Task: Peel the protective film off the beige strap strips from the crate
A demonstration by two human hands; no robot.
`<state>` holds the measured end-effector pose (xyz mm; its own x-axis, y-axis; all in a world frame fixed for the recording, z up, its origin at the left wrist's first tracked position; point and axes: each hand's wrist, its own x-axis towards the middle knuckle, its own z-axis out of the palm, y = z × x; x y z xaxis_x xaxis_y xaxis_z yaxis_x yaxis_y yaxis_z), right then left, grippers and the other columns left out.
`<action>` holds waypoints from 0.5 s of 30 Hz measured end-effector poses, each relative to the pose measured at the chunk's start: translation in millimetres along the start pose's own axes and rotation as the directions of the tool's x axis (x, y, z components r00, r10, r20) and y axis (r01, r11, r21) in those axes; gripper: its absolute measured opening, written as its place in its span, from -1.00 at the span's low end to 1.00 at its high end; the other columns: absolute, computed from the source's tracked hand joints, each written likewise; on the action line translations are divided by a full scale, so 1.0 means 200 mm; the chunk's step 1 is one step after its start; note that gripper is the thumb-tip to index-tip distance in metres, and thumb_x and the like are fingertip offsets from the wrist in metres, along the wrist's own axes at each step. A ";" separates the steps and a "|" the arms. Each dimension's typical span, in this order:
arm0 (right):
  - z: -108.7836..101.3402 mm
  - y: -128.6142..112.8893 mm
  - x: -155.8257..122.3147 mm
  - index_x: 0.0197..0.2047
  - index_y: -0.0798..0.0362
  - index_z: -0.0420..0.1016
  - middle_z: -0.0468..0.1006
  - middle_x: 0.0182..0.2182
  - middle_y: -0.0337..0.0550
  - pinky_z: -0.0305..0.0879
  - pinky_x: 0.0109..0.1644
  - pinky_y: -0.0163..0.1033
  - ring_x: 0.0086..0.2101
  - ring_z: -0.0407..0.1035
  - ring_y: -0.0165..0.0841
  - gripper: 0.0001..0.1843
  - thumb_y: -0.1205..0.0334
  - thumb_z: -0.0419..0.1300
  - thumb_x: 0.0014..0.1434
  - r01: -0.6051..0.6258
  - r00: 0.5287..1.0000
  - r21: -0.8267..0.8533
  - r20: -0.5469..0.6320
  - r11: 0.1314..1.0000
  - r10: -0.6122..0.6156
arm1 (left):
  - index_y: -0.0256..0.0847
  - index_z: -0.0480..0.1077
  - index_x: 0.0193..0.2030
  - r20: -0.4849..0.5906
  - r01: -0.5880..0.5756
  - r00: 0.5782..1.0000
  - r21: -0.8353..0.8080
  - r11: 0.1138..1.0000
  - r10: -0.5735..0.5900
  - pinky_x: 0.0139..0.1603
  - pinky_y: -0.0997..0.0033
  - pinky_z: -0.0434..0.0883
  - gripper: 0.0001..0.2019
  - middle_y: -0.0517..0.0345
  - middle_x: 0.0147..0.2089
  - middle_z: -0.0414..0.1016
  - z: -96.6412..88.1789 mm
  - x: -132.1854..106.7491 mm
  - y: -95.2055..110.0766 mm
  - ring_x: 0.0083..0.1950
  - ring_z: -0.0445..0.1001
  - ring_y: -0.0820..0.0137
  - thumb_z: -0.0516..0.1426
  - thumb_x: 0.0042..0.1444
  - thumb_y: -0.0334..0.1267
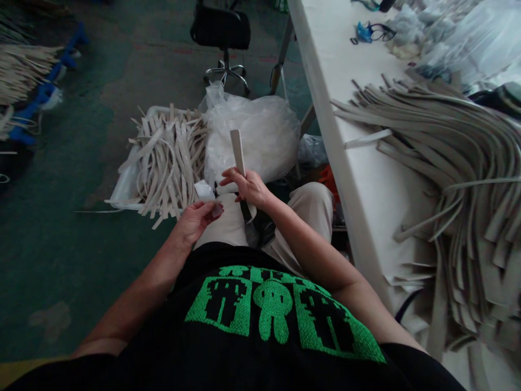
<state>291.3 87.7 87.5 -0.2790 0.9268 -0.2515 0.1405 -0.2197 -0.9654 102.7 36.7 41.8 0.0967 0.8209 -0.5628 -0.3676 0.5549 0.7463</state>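
My right hand (253, 189) is closed around a beige strap (237, 149), which stands nearly upright above my fingers. The strap's lower end seems to curl below the hand, over my lap. To the left, my left hand (197, 221) pinches a small piece of clear plastic (218, 209) between thumb and fingers. A small white plastic piece (204, 190) shows just above that hand; whether the two touch, I cannot tell. Beyond my left hand, a white plastic crate (125, 190) is heaped with beige straps (171, 157).
A large translucent plastic bag (256, 136) sits beside the crate. On my right, a white table (345, 179) bears a big pile of long straps (459, 157) and plastic bags (484, 43). A black office chair (222, 27) stands ahead. At left is a blue pallet (40, 98).
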 end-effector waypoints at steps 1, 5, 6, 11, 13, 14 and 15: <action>-0.02 0.01 -0.04 -0.09 0.12 0.55 0.68 -0.22 -0.08 0.36 -0.54 -0.45 -0.44 0.42 -0.43 -0.53 -0.10 0.03 0.45 -0.028 0.998 -0.005 0.057 1.000 0.028 | -0.22 0.53 -0.43 -0.032 -0.015 0.999 -0.069 0.998 0.012 -0.21 0.36 0.56 -0.79 0.14 -0.42 0.61 -0.01 0.02 0.02 -0.35 0.58 0.37 0.46 -0.08 -0.25; -0.03 0.08 -0.20 -0.31 0.15 0.56 0.65 -0.46 -0.06 0.34 -0.56 -0.44 -0.48 0.44 -0.39 -0.26 -0.36 -0.05 0.38 -0.146 0.905 -0.144 0.379 0.979 0.191 | -0.20 0.40 -0.49 -0.121 -0.039 0.993 -0.302 0.953 0.003 -0.17 0.41 0.56 -0.71 0.26 -0.48 0.52 -0.03 0.08 0.10 -0.37 0.56 0.45 0.42 0.04 -0.22; -0.01 0.10 -0.23 -0.34 0.15 0.56 0.64 -0.48 -0.07 0.34 -0.57 -0.42 -0.49 0.43 -0.38 -0.24 -0.39 -0.05 0.37 -0.163 0.875 -0.177 0.429 0.971 0.226 | -0.19 0.40 -0.47 -0.144 -0.041 0.990 -0.341 0.939 -0.009 -0.16 0.41 0.56 -0.71 0.26 -0.47 0.53 -0.02 0.09 0.12 -0.36 0.56 0.46 0.41 0.08 -0.21; 0.08 0.15 -0.28 -0.36 0.12 0.55 0.62 -0.52 -0.11 0.40 -0.53 -0.38 -0.50 0.43 -0.36 -0.22 -0.42 -0.09 0.36 -0.192 0.825 -0.235 0.486 0.953 0.286 | -0.15 0.46 -0.36 -0.183 -0.062 0.983 -0.337 0.940 -0.001 -0.05 0.37 0.56 -0.77 0.25 -0.31 0.61 0.02 0.12 0.13 -0.21 0.62 0.41 0.33 0.19 -0.09; 0.09 0.16 -0.26 -0.35 0.12 0.54 0.62 -0.52 -0.11 0.39 -0.53 -0.38 -0.51 0.42 -0.36 -0.22 -0.41 -0.11 0.37 -0.188 0.835 -0.239 0.473 0.953 0.283 | -0.14 0.48 -0.34 -0.162 -0.072 0.987 -0.302 0.951 0.023 -0.01 0.35 0.55 -0.75 0.24 -0.30 0.62 0.03 0.13 0.13 -0.16 0.63 0.38 0.35 0.16 -0.04; 0.10 0.16 -0.25 -0.34 0.12 0.53 0.62 -0.52 -0.11 0.39 -0.53 -0.37 -0.51 0.42 -0.37 -0.22 -0.41 -0.12 0.38 -0.184 0.840 -0.241 0.465 0.953 0.280 | -0.14 0.48 -0.34 -0.147 -0.077 0.988 -0.288 0.955 0.036 0.00 0.34 0.55 -0.73 0.24 -0.31 0.62 0.03 0.13 0.12 -0.15 0.63 0.37 0.36 0.14 -0.02; 0.09 0.17 -0.25 -0.34 0.12 0.53 0.62 -0.52 -0.11 0.38 -0.53 -0.37 -0.51 0.42 -0.37 -0.22 -0.40 -0.13 0.39 -0.180 0.844 -0.246 0.458 0.952 0.278 | -0.14 0.49 -0.34 -0.131 -0.081 0.990 -0.277 0.957 0.046 0.00 0.33 0.55 -0.73 0.24 -0.31 0.63 0.04 0.13 0.11 -0.14 0.63 0.36 0.38 0.11 -0.01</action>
<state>291.6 29.1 66.4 -0.6319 0.5815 -0.5123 0.4182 -0.3008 -0.8571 103.8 71.7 47.0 -0.0424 0.8210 -0.5694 -0.6159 0.4272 0.6619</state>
